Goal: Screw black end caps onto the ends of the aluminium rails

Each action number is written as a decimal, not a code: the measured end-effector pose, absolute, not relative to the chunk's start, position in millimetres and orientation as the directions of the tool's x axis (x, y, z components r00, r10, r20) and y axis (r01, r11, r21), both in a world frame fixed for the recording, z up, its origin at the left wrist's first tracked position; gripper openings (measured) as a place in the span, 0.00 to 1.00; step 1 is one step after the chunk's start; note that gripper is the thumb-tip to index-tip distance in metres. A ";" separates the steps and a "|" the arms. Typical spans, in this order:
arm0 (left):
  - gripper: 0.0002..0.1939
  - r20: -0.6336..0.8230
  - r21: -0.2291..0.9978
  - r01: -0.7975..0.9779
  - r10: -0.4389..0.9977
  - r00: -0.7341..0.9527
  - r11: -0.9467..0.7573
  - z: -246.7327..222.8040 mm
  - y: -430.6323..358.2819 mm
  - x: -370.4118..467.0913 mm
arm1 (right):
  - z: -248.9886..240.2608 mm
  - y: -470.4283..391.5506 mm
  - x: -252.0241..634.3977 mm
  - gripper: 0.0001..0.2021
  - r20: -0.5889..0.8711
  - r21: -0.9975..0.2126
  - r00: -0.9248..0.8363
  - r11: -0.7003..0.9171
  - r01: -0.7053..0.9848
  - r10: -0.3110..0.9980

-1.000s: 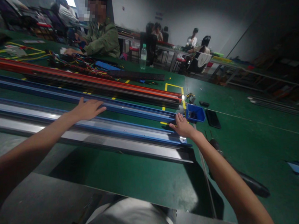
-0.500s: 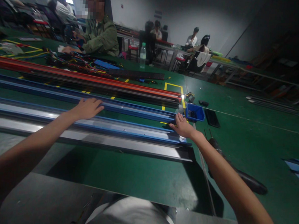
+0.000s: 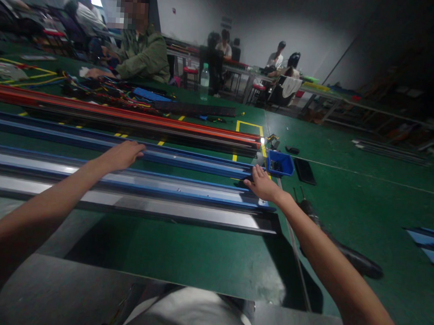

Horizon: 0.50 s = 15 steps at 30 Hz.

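Both hands hardly shift: left hand (image 3: pixel 124 155) stays flat, fingers together, on the far blue rail (image 3: pixel 187 160); right hand (image 3: pixel 262 185), fingers spread, presses its end beside the blue bin (image 3: pixel 280 164).

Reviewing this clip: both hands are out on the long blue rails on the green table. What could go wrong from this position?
1. The right hand rests at the end of the blue rail, close to the small blue parts bin; sliding the rail endwise could knock the bin.
2. The left hand lies flat rather than gripping, so the rail could slip or twist if lifted.
3. The rails lie close together; fingers could get pinched between the rail and the silver rail beside it.
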<state>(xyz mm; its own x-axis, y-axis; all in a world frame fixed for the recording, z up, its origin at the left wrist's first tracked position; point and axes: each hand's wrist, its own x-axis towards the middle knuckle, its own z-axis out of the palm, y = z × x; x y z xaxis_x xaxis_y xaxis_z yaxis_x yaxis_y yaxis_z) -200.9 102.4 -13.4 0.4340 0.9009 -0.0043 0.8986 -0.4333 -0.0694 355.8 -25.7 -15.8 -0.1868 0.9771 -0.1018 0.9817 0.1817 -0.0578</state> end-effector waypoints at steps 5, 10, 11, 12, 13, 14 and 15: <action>0.23 0.006 -0.042 0.889 0.890 0.457 -0.456 -16.5 101.0 -203.2 | -14.9 -26.9 355.2 0.48 -0.112 -0.054 -0.179 0.174 0.983 0.977; 0.23 0.016 -0.016 0.897 0.897 0.441 -0.441 -21.1 102.5 -207.6 | -13.2 -28.6 354.1 0.48 -0.109 -0.055 -0.175 0.170 0.984 0.979; 0.24 0.020 -0.011 0.900 0.900 0.436 -0.436 -21.6 102.6 -208.2 | -12.8 -29.1 353.5 0.48 -0.106 -0.056 -0.173 0.168 0.984 0.979; 0.24 0.024 -0.005 0.902 0.901 0.432 -0.432 -21.9 102.5 -208.6 | -12.4 -29.6 352.9 0.48 -0.103 -0.056 -0.171 0.166 0.985 0.980; 0.24 0.028 0.002 0.903 0.903 0.428 -0.429 -22.1 102.1 -208.9 | -11.9 -30.2 352.3 0.49 -0.100 -0.056 -0.169 0.164 0.985 0.980; 0.25 0.032 0.012 0.904 0.904 0.426 -0.427 -22.2 101.5 -209.2 | -11.5 -30.7 351.7 0.49 -0.098 -0.057 -0.168 0.163 0.985 0.981; 0.25 0.035 0.027 0.906 0.906 0.422 -0.423 -22.2 100.8 -209.4 | -11.1 -31.2 351.3 0.49 -0.097 -0.058 -0.168 0.163 0.985 0.981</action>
